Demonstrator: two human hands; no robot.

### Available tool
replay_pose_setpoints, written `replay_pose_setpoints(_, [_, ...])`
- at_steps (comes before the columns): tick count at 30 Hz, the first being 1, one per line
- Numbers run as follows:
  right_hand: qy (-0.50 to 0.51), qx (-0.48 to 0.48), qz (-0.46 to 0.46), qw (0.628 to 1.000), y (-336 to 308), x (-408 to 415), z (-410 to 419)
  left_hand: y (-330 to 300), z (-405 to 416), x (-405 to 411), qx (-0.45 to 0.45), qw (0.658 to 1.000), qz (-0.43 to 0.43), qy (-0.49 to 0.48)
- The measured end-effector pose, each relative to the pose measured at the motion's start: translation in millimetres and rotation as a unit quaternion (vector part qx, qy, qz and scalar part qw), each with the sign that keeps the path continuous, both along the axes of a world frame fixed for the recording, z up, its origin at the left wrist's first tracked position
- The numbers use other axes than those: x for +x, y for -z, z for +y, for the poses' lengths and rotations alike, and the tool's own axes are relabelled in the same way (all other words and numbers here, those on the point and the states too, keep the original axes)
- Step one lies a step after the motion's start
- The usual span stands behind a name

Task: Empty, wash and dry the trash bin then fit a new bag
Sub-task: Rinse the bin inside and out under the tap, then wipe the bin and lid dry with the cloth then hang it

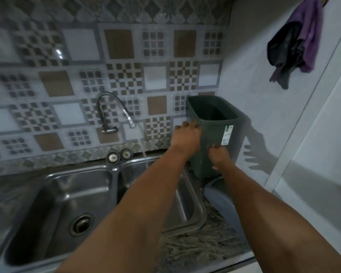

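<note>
Across the near left, spreading wide: a steel double sink, with water streaming down from the bent tap into its right basin. Standing upright on the stone counter at the far right, against the corner of the walls: a dark green trash bin, mouth up. Lying just in front of it: a grey lid. Hanging high on the right wall: dark and purple rags. Gripping the bin's near rim: left hand. Pressing curled fingers against the bin's front wall: right hand, though whether actually grasping, impossible to tell.
</note>
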State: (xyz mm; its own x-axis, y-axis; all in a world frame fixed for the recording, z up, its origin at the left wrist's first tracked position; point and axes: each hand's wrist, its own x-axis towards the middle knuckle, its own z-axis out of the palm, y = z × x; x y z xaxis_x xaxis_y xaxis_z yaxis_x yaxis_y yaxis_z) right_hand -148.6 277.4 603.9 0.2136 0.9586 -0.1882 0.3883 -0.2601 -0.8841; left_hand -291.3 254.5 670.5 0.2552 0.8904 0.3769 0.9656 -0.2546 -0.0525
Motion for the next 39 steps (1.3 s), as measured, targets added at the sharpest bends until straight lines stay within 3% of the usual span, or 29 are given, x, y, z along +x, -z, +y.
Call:
replay_pose_setpoints(4, [-0.065,0.058,-0.090,0.992,-9,-44,-33,1,-73,-57,0.000,0.998,-0.040,-0.038])
replay_pose_setpoints(10, [-0.131,0.103,-0.066,0.984,-34,-102,-67,16,-140,-141,-0.017,0.990,-0.080,-0.111])
replay_pose_setpoints(17, [-0.147,0.093,-0.040,0.984,-28,-129,-39,38,-117,-188,-0.025,0.972,-0.134,-0.192])
replay_pose_setpoints(23, [-0.210,0.099,-0.061,0.971,-26,-156,38,76,-60,-194,-0.086,0.955,-0.148,-0.242])
replay_pose_setpoints(31, [-0.332,0.090,-0.083,0.935,-9,-224,138,146,-13,-232,-0.180,0.896,-0.185,-0.362])
replay_pose_setpoints(36, [-0.436,0.106,-0.107,0.887,5,-274,184,219,-31,-265,-0.277,0.837,-0.228,-0.414])
replay_pose_setpoints(39, [-0.475,0.114,-0.149,0.860,10,-305,204,249,-41,-271,-0.310,0.822,-0.225,-0.422])
